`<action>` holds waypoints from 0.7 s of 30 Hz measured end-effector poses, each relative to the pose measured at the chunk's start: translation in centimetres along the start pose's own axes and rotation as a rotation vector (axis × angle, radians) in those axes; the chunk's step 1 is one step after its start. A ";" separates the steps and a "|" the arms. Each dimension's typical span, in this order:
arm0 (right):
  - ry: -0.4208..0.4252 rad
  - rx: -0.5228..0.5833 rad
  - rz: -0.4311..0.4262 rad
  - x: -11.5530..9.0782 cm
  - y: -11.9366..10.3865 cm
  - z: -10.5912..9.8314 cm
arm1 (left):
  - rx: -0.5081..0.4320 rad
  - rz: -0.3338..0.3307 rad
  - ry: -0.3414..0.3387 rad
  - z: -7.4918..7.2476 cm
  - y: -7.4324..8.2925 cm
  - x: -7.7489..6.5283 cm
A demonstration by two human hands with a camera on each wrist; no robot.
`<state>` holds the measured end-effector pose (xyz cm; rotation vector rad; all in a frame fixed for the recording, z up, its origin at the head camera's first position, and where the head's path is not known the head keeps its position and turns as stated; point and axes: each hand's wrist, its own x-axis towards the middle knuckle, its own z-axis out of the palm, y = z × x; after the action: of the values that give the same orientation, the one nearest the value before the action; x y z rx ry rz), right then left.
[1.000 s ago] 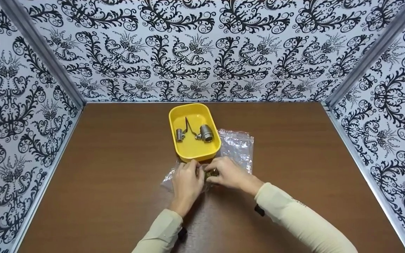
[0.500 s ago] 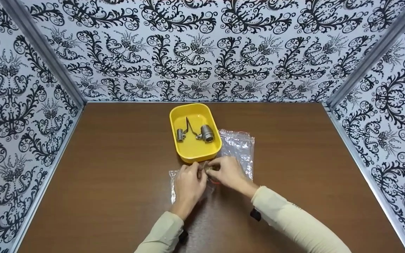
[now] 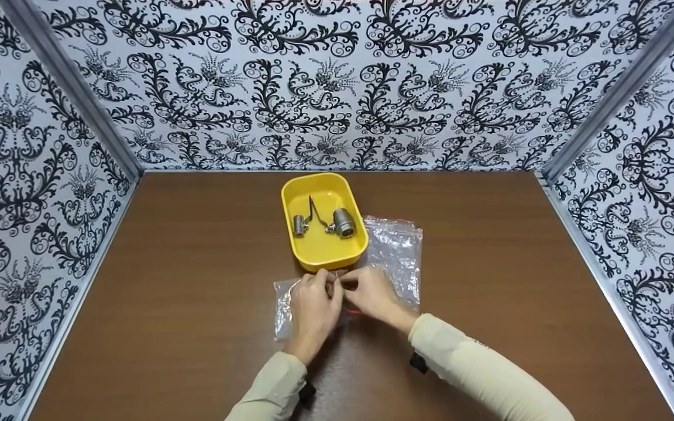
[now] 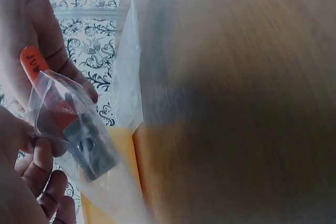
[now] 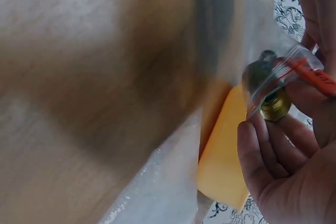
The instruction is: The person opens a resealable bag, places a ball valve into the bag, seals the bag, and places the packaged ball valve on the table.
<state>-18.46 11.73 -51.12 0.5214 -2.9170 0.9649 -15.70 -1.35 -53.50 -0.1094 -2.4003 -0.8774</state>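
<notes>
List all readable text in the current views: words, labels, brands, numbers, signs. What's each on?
"JU", seemingly the start of a word: on the orange handle of the valve; remaining letters too blurred to read.
Right sleeve: small dark marking, too small to read.
No other readable text in any view.

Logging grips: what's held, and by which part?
Left hand pinches the clear bag by its edge; right hand apparently holds the orange-handled valve near its brass end.
</notes>
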 end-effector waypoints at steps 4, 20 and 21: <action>0.007 -0.054 -0.005 -0.1 0.1 0.6 | -0.023 -0.003 -0.005 0.1 0.1 0.1; -0.079 0.055 -0.128 -0.5 -0.4 -0.5 | -0.086 -0.066 0.042 -1.6 0.2 1.3; -0.076 0.068 -0.155 -0.7 -0.5 -0.8 | -0.097 -0.070 0.051 -1.7 0.1 1.4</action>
<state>-17.70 12.02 -50.32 0.7909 -2.8643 1.0479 -16.02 -2.43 -51.62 -0.0396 -2.3266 -1.0169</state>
